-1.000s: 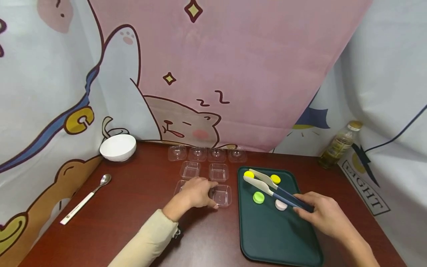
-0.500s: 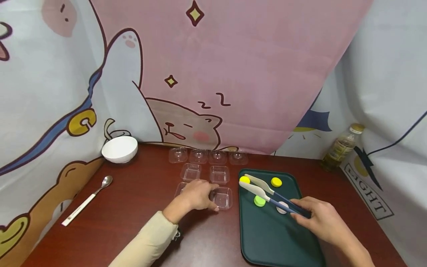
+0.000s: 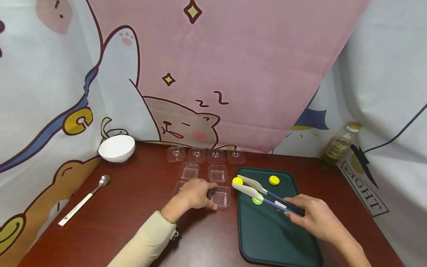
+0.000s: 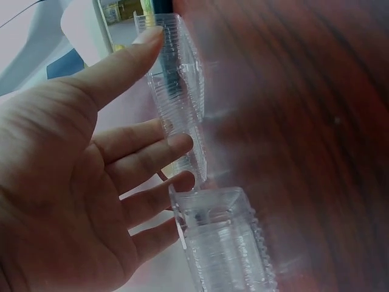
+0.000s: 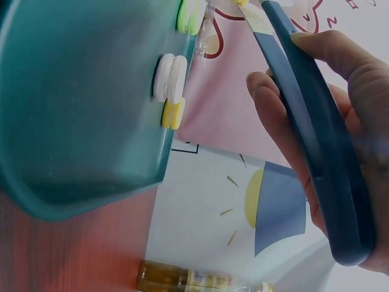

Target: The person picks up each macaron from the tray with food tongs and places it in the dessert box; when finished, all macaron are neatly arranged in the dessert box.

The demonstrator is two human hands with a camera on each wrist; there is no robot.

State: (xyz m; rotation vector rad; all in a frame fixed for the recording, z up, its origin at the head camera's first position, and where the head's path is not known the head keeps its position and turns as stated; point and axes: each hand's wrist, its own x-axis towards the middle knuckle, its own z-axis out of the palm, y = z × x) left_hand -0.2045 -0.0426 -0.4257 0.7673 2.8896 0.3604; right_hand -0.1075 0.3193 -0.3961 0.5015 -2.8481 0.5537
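A yellow macaron [image 3: 237,181] sits pinched between the pale tips of the tongs [image 5: 322,140], at the 10 o'clock edge of the tray [image 3: 263,237] as the head view shows it; its height over that edge I cannot tell. The right hand [image 3: 313,215] holds the tongs by their dark blue handles, thumb on one arm and fingers round the other. From the macaron, a clear box [image 3: 221,196] lies at 8 o'clock, with the left hand [image 3: 195,193] just past it at 9 o'clock. The left fingers are spread wide and slightly bent, gripping nothing, close against the clear boxes; whether they touch I cannot tell. Another box [image 3: 178,188] is partly hidden behind that hand, and two more [image 3: 217,173] stand at its 12 o'clock, backed by four clear lids [image 3: 197,155]. On the tray, a second macaron [image 3: 274,180], also yellow, lies at 12 o'clock, with a green one [image 3: 257,202] and a white one [image 5: 171,78] nearer the middle. From the left hand, a spoon [image 3: 80,207] lies at 9 o'clock and a bowl [image 3: 116,148] stands at 10 on the table [image 3: 140,193]. A bottle [image 3: 338,146] stands at the right hand's 1 o'clock.
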